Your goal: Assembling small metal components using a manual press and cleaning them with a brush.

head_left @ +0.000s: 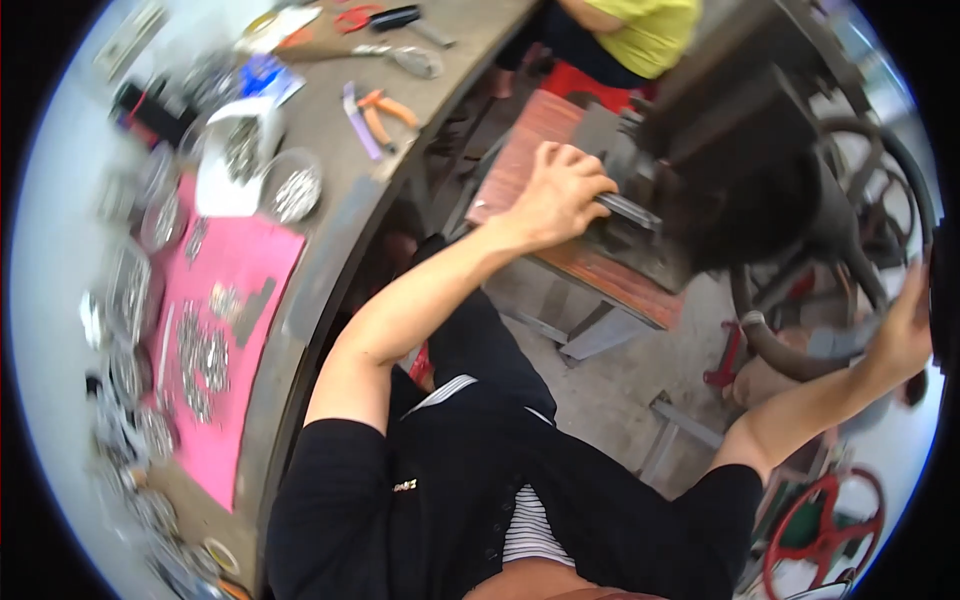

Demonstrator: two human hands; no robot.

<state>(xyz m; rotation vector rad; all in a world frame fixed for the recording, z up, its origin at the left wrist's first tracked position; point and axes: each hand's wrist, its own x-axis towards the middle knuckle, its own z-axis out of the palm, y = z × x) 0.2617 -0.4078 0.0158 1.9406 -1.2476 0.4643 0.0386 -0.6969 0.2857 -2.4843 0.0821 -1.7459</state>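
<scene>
My left hand [565,195] is closed round the near end of a narrow grey metal bar [630,211]. The bar's far end reaches into the dark working area under a heavy black press [740,150]. Beneath it stands a small stand with a reddish wood top [540,140]. At the far right, my right hand [903,325] is wrapped against a dark upright handle [940,300], which is partly cut off by the picture's rim. A big dark wheel ring [770,345] curves beside that arm.
Along the left runs a workbench [350,240] with a pink mat [265,235], small metal parts [205,355], a white tub [228,195], a round container [295,190] and orange-handled pliers [380,118]. A person in a yellow top [650,35] sits beyond. A red handwheel [825,535] stands lower right.
</scene>
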